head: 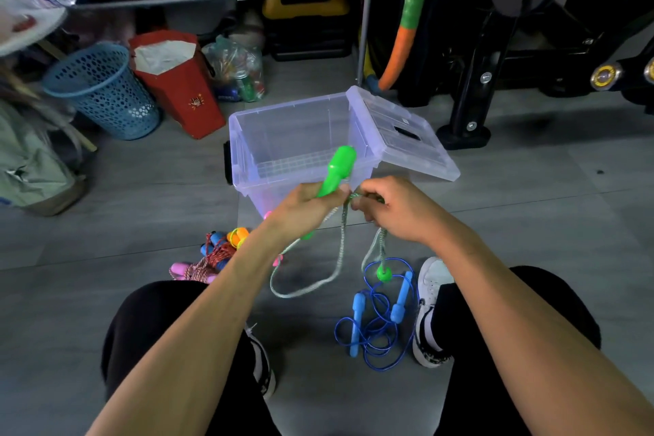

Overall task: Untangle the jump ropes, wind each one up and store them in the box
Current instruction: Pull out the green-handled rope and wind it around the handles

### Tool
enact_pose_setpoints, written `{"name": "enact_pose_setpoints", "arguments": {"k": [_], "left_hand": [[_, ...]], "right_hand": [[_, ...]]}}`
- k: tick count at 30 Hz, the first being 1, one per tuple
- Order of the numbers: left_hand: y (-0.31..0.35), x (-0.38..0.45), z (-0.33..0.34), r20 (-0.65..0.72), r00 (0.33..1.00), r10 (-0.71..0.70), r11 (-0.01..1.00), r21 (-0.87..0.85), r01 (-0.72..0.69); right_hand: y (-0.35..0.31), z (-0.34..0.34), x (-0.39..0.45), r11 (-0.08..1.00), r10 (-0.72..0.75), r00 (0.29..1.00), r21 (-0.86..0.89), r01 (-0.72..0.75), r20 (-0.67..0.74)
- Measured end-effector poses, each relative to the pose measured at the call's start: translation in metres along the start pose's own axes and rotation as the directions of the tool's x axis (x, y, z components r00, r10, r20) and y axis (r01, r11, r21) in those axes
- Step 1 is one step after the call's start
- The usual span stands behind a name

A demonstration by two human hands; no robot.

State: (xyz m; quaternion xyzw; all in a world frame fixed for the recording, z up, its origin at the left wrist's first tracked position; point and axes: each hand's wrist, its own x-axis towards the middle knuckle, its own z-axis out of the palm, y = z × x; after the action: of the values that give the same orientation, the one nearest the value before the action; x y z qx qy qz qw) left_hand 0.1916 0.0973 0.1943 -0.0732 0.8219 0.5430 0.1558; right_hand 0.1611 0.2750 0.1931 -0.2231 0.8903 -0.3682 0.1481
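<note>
My left hand (307, 209) grips a green jump-rope handle (339, 166) that points up over the clear plastic box (244, 152). My right hand (396, 211) pinches the pale green cord (341, 251) beside it. The cord hangs in loops to the floor, and the rope's other green handle (384, 273) dangles at its end. A blue rope with blue handles (377, 315) lies coiled loosely on the floor by my right shoe. A red rope bundle with blue, pink and orange handles (216, 255) lies left of my left forearm. The box stands open with its lid (407, 134) leaning at its right.
A blue perforated basket (102, 92), a red paper bag (180, 85) and a plastic bag of items (237, 71) stand behind the box. Black gym equipment (495, 46) fills the back right. My knees and white shoes (431, 308) flank the ropes on the grey floor.
</note>
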Motion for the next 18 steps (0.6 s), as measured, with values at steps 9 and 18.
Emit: {"name": "enact_pose_setpoints", "arguments": {"k": [9,18], "left_hand": [[0.002,0.006,-0.012,-0.127,0.983,-0.130,0.949,-0.304,0.086],[-0.002,0.011,-0.021,-0.210,0.961,-0.179,0.853,-0.519,0.046]], "right_hand": [[-0.003,0.000,0.002,0.997,0.077,0.997,-0.032,-0.076,0.027],[-0.005,-0.010,-0.002,0.992,0.117,0.993,0.044,-0.116,-0.027]]}}
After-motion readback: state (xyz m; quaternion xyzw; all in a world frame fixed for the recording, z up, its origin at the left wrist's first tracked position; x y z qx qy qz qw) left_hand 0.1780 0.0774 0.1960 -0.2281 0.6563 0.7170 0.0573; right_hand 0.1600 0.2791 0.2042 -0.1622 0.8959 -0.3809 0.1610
